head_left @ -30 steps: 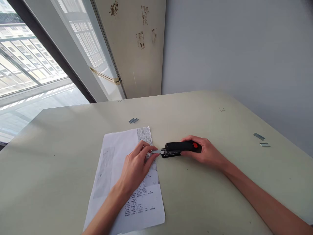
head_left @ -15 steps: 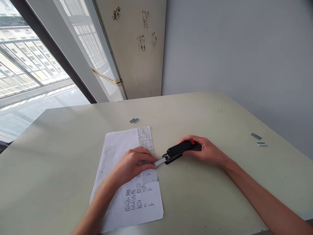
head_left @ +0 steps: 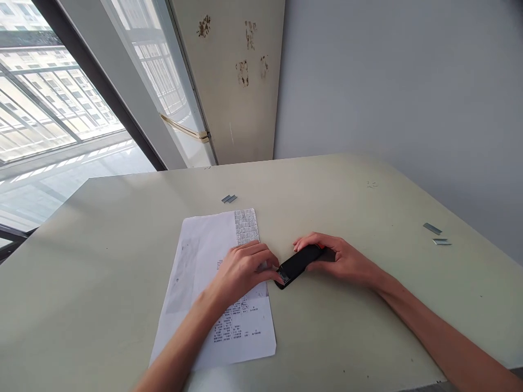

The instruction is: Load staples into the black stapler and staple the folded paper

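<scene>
A black stapler (head_left: 299, 263) with a red spot at its rear lies over the table, right of the printed paper. My right hand (head_left: 341, 257) is closed around its rear half, thumb on the near side and fingers on the far side. Above the paper, my left hand (head_left: 250, 268) has its thumb and fingertips at the stapler's front end, closed on it. The paper (head_left: 204, 234) lies partly beneath my left hand and forearm, with printed text and a patterned strip at its far right corner. No metal slide sticks out of the stapler's front now.
Staple strips (head_left: 229, 198) lie beyond the paper, and further strips (head_left: 437, 234) lie near the table's right edge. Behind the pale table (head_left: 122, 234) stands a refrigerator (head_left: 245, 120), with a wall to the right and a window (head_left: 53, 92) to the left.
The metal slide that stuck out of the stapler's front has gone in. My left hand moved right to the stapler's front end; my right hand kept its hold. The view shifted slightly.
</scene>
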### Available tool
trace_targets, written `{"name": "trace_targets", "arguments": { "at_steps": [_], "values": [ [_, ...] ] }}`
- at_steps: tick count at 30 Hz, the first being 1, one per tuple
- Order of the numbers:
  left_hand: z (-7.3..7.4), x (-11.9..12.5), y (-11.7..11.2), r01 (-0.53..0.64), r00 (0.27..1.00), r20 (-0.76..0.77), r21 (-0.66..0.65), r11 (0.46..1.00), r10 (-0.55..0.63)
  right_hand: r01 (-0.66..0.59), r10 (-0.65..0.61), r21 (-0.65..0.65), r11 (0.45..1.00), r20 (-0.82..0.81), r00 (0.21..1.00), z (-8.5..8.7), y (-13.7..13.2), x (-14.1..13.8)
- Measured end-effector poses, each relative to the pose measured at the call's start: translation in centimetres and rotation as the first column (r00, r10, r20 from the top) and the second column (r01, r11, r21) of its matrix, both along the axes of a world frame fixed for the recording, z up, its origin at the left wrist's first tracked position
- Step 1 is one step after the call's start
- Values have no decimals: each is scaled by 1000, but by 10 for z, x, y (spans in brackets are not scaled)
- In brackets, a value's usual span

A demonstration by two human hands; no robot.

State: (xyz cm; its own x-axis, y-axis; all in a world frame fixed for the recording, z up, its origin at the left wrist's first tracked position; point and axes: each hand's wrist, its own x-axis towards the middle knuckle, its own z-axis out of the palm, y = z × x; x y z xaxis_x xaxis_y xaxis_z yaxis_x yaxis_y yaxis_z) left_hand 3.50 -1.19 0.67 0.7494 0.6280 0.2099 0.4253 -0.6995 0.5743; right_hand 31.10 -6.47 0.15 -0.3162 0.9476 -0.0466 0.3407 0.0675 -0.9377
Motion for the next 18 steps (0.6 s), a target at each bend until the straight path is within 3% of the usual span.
{"name": "trace_targets", "arguments": {
  "at_steps": [8,12,14,16,18],
  "values": [
    [5,3,-5,-80,996,-40,-74,994,77,14,-10,49,999,-76,997,-1,-2,-5],
    [8,-9,8,-99,995,-20,-81,992,97,21,-18,57,998,-39,999,-2,-1,-3],
    [9,-21,23,-189,982,-4,-36,981,189,28,-27,72,997,-14,1000,-3,0,-2],
    [8,-33,40,-321,946,-13,81,944,323,41,-41,74,996,9,999,-3,0,-1],
    [4,-43,56,-377,915,-68,203,904,397,56,-58,70,996,28,998,-3,0,-1]
  ]
}}
